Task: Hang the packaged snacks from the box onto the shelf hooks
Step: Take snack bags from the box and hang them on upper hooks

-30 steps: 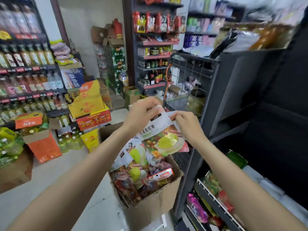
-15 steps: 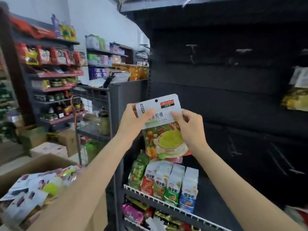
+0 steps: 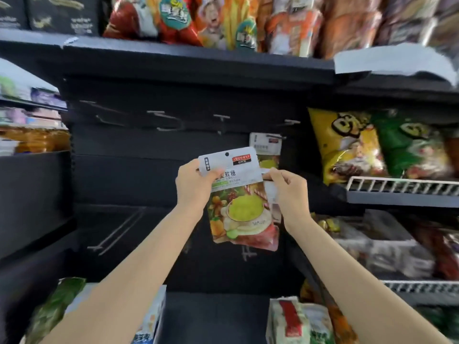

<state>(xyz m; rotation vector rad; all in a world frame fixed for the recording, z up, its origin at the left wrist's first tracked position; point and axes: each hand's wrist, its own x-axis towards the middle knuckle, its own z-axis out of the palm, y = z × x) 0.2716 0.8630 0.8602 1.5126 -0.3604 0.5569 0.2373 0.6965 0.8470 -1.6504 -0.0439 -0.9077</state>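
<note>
I hold a snack packet [image 3: 242, 207] with a white top, a hang hole and a green-and-fruit picture in front of the black back panel. My left hand [image 3: 195, 184] grips its upper left edge. My right hand [image 3: 285, 188] pinches its upper right edge. Behind it a packet of the same kind [image 3: 267, 150] hangs from a hook. Several bare metal hooks [image 3: 171, 121] stick out of the panel above the packet I hold. The box is out of view.
A black shelf [image 3: 188, 63] overhead carries orange and red snack bags. Yellow and green crisp bags [image 3: 347, 142] stand on a wire-fronted shelf to the right. More packets [image 3: 295, 319] sit on the shelf below. Long bare pegs [image 3: 116, 229] jut out at lower left.
My view swung from the box on the floor up to the hook panel. Both hands lifted the packet out of the box and raised it toward the hooks.
</note>
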